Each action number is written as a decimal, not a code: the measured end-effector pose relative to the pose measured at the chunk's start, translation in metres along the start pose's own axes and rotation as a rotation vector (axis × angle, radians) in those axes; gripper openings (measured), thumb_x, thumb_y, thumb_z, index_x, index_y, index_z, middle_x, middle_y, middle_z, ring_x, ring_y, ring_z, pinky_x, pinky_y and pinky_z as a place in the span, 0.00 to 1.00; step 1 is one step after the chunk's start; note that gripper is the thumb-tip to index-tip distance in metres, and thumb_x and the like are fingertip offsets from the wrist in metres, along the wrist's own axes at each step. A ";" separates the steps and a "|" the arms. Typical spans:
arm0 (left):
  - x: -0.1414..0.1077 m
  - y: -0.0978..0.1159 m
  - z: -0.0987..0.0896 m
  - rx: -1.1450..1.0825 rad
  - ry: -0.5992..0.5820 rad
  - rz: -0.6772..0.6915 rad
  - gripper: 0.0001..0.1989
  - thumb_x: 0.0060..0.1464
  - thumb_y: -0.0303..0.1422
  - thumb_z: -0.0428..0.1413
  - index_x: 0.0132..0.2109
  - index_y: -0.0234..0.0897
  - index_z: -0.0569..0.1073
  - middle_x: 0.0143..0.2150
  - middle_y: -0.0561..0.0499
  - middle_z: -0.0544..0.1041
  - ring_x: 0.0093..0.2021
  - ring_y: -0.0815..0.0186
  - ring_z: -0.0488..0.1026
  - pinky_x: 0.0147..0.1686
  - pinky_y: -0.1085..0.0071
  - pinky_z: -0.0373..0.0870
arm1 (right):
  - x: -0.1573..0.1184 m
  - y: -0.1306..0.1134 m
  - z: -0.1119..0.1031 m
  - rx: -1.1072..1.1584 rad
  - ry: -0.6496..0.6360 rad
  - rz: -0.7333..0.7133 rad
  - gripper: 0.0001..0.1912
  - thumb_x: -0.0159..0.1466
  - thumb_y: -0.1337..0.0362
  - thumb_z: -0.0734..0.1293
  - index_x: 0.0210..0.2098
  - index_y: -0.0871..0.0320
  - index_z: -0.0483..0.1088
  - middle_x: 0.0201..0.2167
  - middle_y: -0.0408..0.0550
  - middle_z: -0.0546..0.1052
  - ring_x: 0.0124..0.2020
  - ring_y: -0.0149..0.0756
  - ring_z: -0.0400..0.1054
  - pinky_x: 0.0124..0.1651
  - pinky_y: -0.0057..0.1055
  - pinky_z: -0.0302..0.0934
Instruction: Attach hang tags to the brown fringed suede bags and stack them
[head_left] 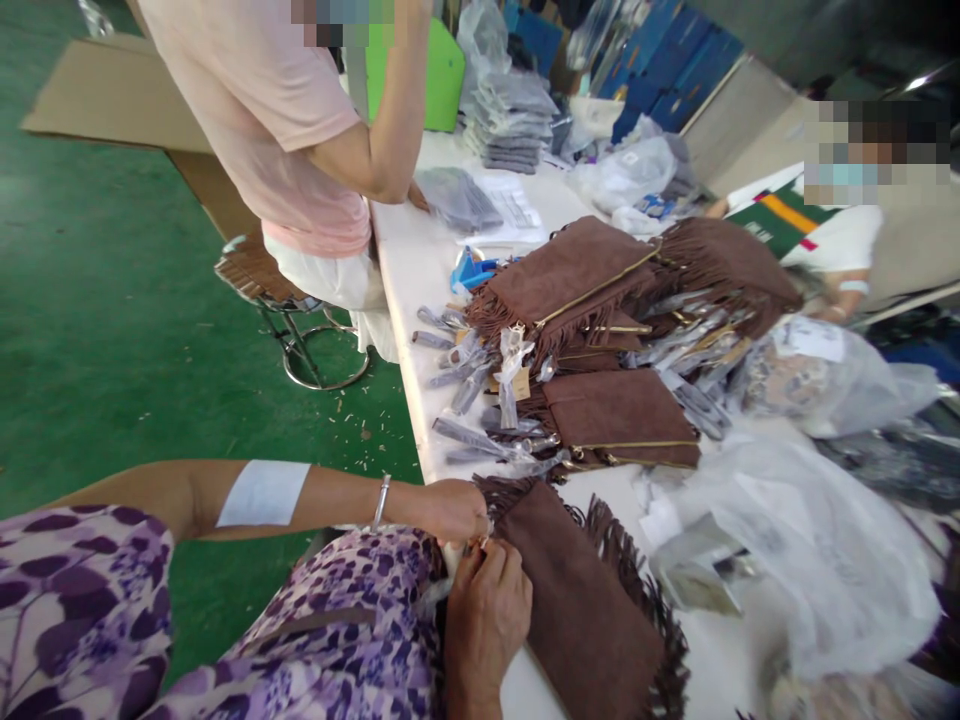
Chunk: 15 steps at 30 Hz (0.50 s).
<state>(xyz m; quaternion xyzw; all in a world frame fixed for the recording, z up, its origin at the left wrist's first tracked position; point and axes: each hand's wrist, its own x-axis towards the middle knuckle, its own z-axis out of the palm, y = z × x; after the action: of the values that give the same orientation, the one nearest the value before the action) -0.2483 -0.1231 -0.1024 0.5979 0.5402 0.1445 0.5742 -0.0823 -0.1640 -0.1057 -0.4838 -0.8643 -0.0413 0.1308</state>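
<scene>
A brown suede bag with fringed edges [581,610] lies at the table's near edge. My left hand [454,510], with a bracelet at the wrist, reaches in from the left, its fingers closed at the bag's upper left corner. Just below it, my right hand [491,605] is closed in a pinch, its fingertips meeting those of my left hand. They hold a small part at the bag's corner, mostly hidden by the fingers. Another brown bag with a gold zip [622,415] lies just beyond.
More fringed bags [574,270] are piled farther off, beside plastic-wrapped straps [469,440]. Clear plastic bags [817,540] cover the right side. A person in pink [262,110] is at the table's upper left, near a stool [300,345]. Another person [840,235] is across the table.
</scene>
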 end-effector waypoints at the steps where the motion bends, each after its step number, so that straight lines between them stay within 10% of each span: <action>1: 0.001 0.001 -0.002 0.019 -0.011 0.019 0.15 0.58 0.32 0.48 0.26 0.33 0.73 0.17 0.52 0.70 0.18 0.68 0.67 0.20 0.76 0.60 | 0.001 0.002 0.000 0.000 -0.010 0.010 0.04 0.68 0.68 0.59 0.39 0.58 0.65 0.35 0.53 0.72 0.36 0.44 0.67 0.40 0.37 0.57; 6: -0.003 0.001 -0.016 0.231 0.046 0.224 0.01 0.52 0.29 0.58 0.33 0.36 0.74 0.27 0.52 0.76 0.28 0.65 0.72 0.25 0.74 0.61 | 0.007 0.019 0.005 0.137 -0.097 0.109 0.06 0.67 0.63 0.59 0.37 0.55 0.66 0.33 0.48 0.72 0.32 0.42 0.68 0.34 0.34 0.56; 11: -0.007 -0.007 -0.014 0.743 0.408 0.540 0.07 0.57 0.29 0.58 0.43 0.35 0.71 0.38 0.45 0.76 0.37 0.60 0.73 0.35 0.68 0.66 | 0.013 0.039 0.008 0.422 -0.192 0.230 0.11 0.65 0.57 0.59 0.37 0.55 0.69 0.34 0.48 0.76 0.34 0.42 0.71 0.35 0.33 0.59; 15: -0.008 -0.004 -0.004 0.848 0.699 0.537 0.05 0.63 0.26 0.52 0.45 0.33 0.70 0.44 0.43 0.74 0.46 0.58 0.70 0.46 0.62 0.65 | 0.020 0.059 0.007 0.660 -0.277 0.363 0.16 0.61 0.51 0.63 0.36 0.57 0.73 0.33 0.49 0.78 0.34 0.42 0.72 0.39 0.33 0.62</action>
<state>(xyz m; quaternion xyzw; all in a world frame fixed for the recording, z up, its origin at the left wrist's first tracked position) -0.2565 -0.1279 -0.1012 0.8067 0.5378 0.2443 0.0184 -0.0441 -0.1150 -0.1103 -0.5618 -0.7410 0.3280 0.1664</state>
